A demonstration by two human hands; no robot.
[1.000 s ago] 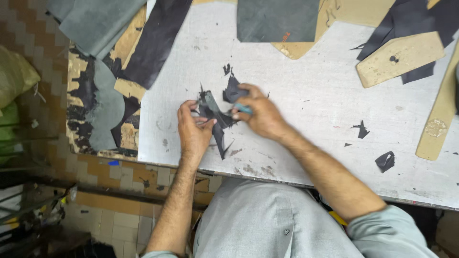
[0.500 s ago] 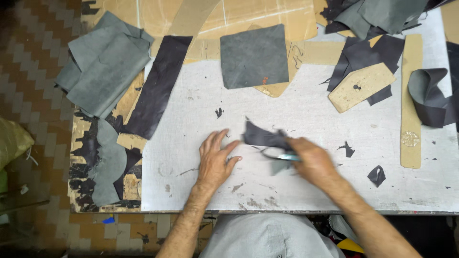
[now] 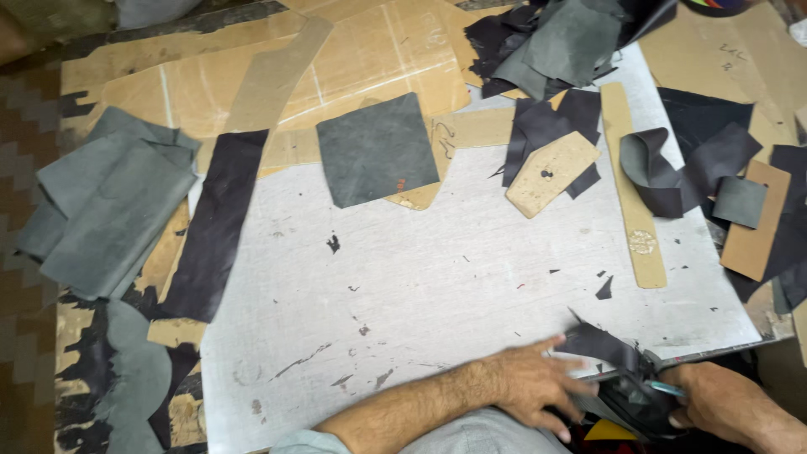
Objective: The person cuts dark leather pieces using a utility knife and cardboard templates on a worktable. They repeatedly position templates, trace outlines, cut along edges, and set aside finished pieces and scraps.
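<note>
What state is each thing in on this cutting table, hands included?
Left hand: flat, fingers spread, pressing the dark scraps.
Right hand: grip closed on a thin blue tool.
Dark scraps: bunched at the table's near edge.
Grey square piece: lying flat.
Dark strip: lying flat, straight.
Dark band: curled.

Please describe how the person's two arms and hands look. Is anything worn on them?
Both hands are bare, without gloves; I can see no ring or watch. The left hand continues into a bare, hairy forearm, with a light grey-blue sleeve visible only near the elbow. The right hand is cut off by the picture's edge, so its sleeve cannot be seen.
</note>
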